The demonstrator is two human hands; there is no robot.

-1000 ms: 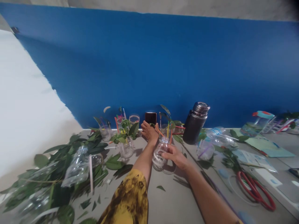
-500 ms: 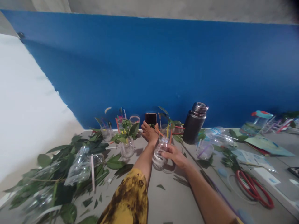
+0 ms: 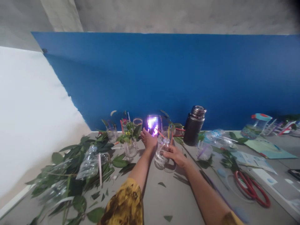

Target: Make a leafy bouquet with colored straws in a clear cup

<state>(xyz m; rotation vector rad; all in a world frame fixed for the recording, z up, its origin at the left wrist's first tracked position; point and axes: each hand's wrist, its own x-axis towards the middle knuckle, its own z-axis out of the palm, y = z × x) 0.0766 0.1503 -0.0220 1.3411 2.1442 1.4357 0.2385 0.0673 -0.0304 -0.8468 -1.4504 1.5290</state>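
My left hand (image 3: 148, 139) reaches far across the grey table (image 3: 152, 200) and touches a phone (image 3: 153, 124) leaning against the blue wall; its screen is lit purple-white. Whether the fingers grip it or only rest on it I cannot tell. My right hand (image 3: 174, 155) is wrapped round a clear cut plastic bottle (image 3: 161, 154) lying on the table just right of my left forearm. Coloured straws (image 3: 169, 134) and small leaves stand in clear cups right behind the bottle.
Leafy branches and clear bottles (image 3: 90, 162) crowd the left side. A dark metal flask (image 3: 193, 125) stands by the wall. Red-handled scissors (image 3: 251, 187), papers (image 3: 250, 158) and a teal-lidded container (image 3: 257, 124) lie to the right. Clear jars with leaves (image 3: 130, 144) stand left of the phone.
The phone's screen was dark and is now lit. The view has tilted down a little. Both hands stay about where they were.
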